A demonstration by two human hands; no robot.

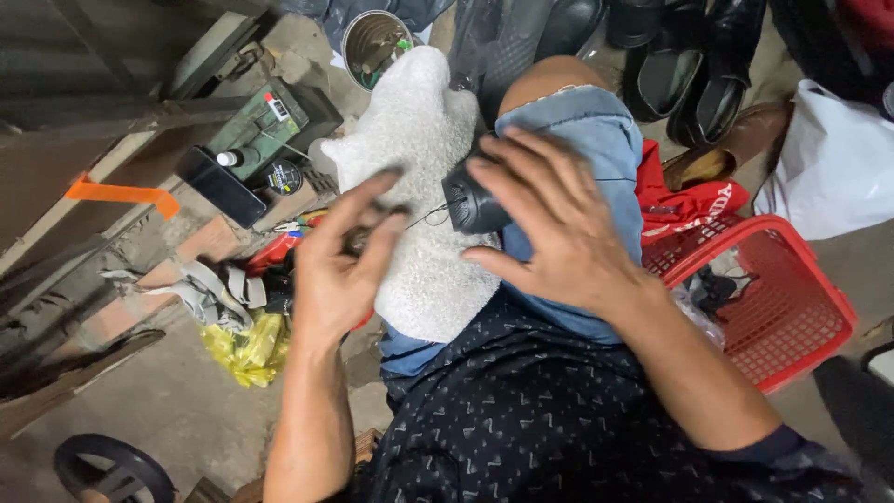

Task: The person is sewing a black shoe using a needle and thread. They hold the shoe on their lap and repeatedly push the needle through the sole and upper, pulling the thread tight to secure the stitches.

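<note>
Polishing, I judge: right hand spread loose on black leather shoe over white towelling cloth; left hand pinches a small dark item; next, firmer grip.

Bare concrete floor — cluttered with dark wooden planks, a red plastic basket and black shoes.

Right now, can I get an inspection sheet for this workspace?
Surface: white towel spread over the lap; concrete floor below.
Job's things: black shoe on the towel, under the right hand; small dark item pinched in the left hand, too blurred to name.
Clutter: tin can, yellow bag, black shoes, white bag.
Fingers: left pinching; right spread, open.
Cables: thin thread by the shoe.
Surroundings: red basket, red cloth.
</note>
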